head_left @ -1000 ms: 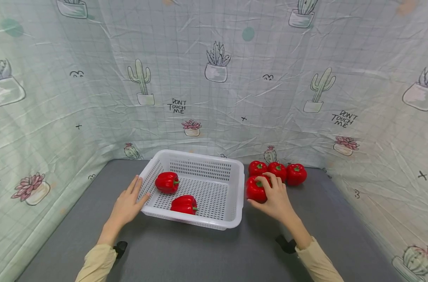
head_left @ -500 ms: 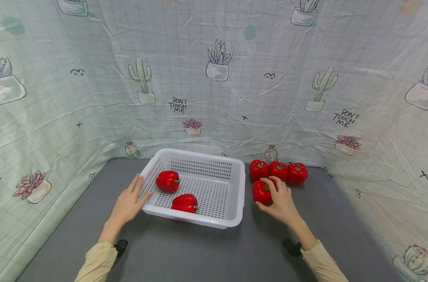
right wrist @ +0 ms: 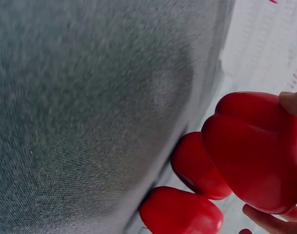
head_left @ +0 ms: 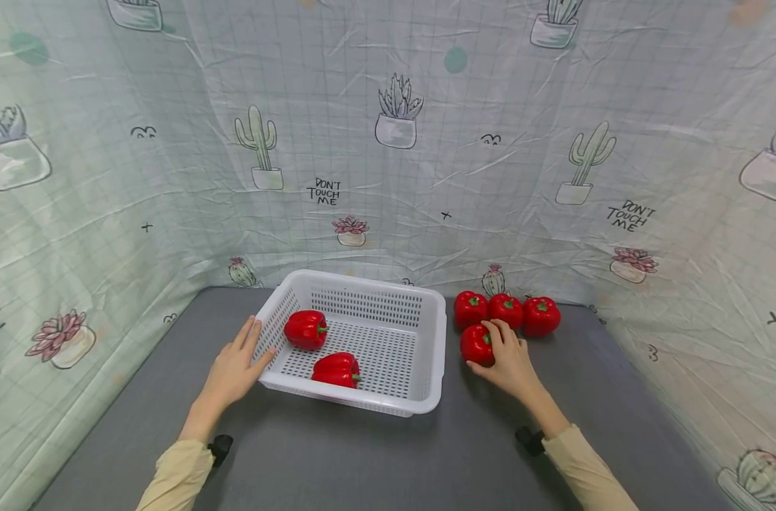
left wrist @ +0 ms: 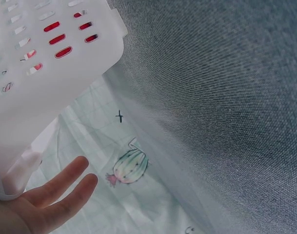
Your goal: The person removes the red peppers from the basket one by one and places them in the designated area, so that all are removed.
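Note:
In the head view, my right hand [head_left: 508,360] grips a red bell pepper [head_left: 474,345] just right of the white basket [head_left: 434,383]. The right wrist view shows this bell pepper [right wrist: 255,151] between my thumb [right wrist: 293,103] and fingers [right wrist: 265,218]. My left hand [head_left: 232,370] rests on the basket's left rim. Its fingers look straight, and in the left wrist view two fingers [left wrist: 65,192] reach past the basket's edge. Inside the basket lie two red bell peppers, one at the back left [head_left: 305,330] and one near the front wall [head_left: 334,370].
Three more red bell peppers, left [head_left: 469,309], middle [head_left: 506,309] and right [head_left: 541,316], stand in a row behind my right hand. A cactus-print cloth [head_left: 388,184] hangs behind and beside the dark grey table [head_left: 362,461].
My right hand and its bell pepper have shifted slightly right, away from the basket, mostly in the first half second. My left hand and the basket have stayed in place.

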A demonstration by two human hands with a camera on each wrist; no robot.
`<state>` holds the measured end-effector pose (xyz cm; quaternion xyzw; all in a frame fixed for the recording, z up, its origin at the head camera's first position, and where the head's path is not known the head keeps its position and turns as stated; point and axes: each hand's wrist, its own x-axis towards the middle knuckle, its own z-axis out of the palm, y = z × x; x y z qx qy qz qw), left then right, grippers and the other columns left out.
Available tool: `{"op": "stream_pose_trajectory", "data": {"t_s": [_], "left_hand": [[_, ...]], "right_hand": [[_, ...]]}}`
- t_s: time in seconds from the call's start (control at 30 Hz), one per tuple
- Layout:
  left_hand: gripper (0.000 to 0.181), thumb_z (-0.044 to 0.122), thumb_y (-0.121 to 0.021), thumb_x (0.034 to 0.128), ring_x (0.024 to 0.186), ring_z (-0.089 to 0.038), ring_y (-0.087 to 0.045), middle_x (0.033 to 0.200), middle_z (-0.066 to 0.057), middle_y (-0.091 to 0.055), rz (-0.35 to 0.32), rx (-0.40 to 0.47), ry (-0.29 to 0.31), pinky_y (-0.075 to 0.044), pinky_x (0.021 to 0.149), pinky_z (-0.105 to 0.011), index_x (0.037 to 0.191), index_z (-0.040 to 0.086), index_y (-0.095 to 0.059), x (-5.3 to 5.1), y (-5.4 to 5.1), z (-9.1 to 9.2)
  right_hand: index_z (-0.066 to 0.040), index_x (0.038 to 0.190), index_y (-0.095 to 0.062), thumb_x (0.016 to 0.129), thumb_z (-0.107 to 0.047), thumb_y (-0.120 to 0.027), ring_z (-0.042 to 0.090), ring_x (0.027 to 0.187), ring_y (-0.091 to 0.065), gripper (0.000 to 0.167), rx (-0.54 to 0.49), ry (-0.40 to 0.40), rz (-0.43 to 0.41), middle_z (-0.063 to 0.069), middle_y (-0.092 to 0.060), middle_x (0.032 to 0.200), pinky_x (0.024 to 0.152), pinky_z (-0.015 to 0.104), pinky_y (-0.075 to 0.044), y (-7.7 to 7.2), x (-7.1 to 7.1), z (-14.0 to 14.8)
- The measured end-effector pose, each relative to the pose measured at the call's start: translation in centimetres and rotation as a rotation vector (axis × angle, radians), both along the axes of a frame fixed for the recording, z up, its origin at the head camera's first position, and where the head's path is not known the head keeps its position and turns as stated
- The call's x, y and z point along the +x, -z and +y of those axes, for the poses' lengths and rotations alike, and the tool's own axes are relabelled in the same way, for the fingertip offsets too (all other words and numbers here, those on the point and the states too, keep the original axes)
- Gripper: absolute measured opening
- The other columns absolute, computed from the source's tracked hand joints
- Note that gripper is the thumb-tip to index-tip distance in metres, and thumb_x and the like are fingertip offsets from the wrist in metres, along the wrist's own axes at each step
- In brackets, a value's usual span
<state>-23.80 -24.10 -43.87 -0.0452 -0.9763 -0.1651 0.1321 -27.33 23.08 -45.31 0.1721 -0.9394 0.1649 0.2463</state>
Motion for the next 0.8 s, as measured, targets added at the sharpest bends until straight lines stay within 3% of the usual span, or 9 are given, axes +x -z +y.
{"op": "stream_pose_trajectory", "data": {"t_s": [0.33, 0.8], "left_hand": [[0.068, 0.038, -0.046, 0.0892, 0.115, -0.052, -0.037, 0.145, -0.024, -0.019, -0.005, 0.008, -0.002, -0.031, 0.091, -0.063, 0.139, -0.003, -0.022, 0.0, 0.0, 0.0], [0.068, 0.036, -0.047, 0.0889, 0.115, -0.053, -0.037, 0.145, -0.024, -0.019, -0.009, 0.006, -0.007, -0.031, 0.091, -0.063, 0.140, -0.002, -0.022, 0.0, 0.1, 0.0]], "right_hand": [[-0.004, 0.117, -0.045, 0.058, -0.036, -0.080, 0.033, 0.096, -0.049, 0.076, 0.074, 0.041, 0.007, 0.018, -0.044, 0.112, 0.071, 0.050, -0.039, 0.3, -1.5, 0.3], [-0.003, 0.118, -0.044, 0.058, -0.036, -0.079, 0.034, 0.100, -0.043, 0.076, 0.126, 0.049, -0.037, 0.020, -0.046, 0.111, 0.084, 0.051, -0.040, 0.1, -3.0, 0.0]]}}
